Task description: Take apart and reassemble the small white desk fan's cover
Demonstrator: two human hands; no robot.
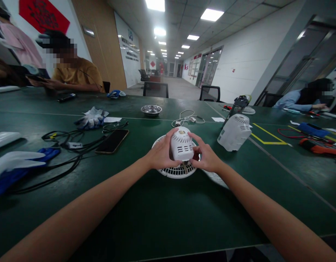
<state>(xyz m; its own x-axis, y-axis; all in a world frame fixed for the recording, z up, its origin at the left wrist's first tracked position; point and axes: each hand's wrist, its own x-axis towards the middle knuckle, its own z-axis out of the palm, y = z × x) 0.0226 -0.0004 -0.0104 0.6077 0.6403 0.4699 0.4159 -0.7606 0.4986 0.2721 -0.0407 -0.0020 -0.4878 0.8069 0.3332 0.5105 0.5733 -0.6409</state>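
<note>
Both my hands grip a white vented motor housing from its two sides. My left hand has its thumb along the lower front edge and its fingers on the left side. On the right side, my right hand holds with fingertips at the top and near the bottom corner. Beneath the housing lies a round white fan grille, flat on the green table. Something small and brownish shows under the housing's lower edge; I cannot make out what it is. A white cable lies just behind.
A translucent white plastic casing and a dark bottle stand right. A metal bowl sits behind. Left are a phone, black cables and work gloves. An orange tool lies far right. People sit at both sides.
</note>
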